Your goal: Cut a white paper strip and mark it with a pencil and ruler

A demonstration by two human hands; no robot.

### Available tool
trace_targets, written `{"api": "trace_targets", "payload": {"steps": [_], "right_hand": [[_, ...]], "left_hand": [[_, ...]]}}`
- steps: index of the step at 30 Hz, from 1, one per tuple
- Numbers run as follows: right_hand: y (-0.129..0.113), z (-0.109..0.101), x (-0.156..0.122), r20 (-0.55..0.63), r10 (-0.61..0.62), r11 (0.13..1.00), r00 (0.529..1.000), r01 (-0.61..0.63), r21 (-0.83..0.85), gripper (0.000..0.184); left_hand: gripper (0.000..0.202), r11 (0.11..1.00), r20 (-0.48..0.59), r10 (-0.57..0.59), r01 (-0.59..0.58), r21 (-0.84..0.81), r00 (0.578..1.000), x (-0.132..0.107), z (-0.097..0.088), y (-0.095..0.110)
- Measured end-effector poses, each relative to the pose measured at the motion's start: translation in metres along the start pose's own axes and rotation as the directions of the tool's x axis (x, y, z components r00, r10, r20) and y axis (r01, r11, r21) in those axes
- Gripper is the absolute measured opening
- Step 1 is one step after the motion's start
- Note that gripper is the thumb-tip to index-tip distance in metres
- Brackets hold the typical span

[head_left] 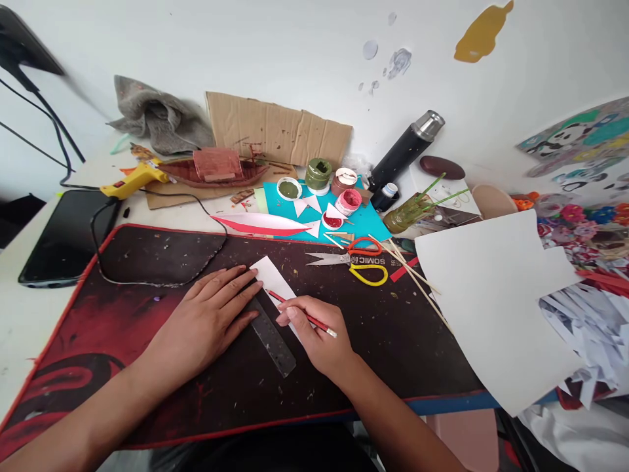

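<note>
My left hand (211, 314) lies palm down on the dark mat, its fingers stretched out over the upper end of a dark ruler (274, 341) and the edge of a white paper strip (275, 278). Between thumb and fingers, my right hand (322, 331) grips a red pencil (314, 320) with a white eraser end. The pencil's tip meets the paper strip close to the ruler's upper end. Part of the strip is hidden under my right hand. Orange-and-yellow scissors (351, 260) rest on the mat beyond my right hand.
A red-and-white paper boat shape (260, 224) lies behind the mat, near paint jars (319, 174) on blue card. Farther back are a yellow glue gun (135, 178), a model boat (213, 168) and a black thermos (405, 149). A large white sheet (491, 308) overhangs the right side.
</note>
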State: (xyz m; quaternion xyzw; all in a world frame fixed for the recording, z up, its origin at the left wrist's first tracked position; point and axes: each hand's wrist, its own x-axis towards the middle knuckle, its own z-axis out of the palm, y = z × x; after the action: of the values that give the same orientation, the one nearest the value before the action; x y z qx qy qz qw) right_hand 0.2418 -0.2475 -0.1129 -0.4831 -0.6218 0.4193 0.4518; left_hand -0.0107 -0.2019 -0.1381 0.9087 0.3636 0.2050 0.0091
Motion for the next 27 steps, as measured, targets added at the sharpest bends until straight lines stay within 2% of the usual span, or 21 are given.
{"api": "trace_targets", "payload": {"steps": [27], "right_hand": [[-0.0005, -0.0004, -0.0009, 0.009, 0.007, 1.000, 1.000, -0.007, -0.028, 0.027]], "left_hand": [[0.049, 0.999, 0.017, -0.035, 0.036, -0.031, 0.999, -0.0016, 0.0008, 0.0007]]}}
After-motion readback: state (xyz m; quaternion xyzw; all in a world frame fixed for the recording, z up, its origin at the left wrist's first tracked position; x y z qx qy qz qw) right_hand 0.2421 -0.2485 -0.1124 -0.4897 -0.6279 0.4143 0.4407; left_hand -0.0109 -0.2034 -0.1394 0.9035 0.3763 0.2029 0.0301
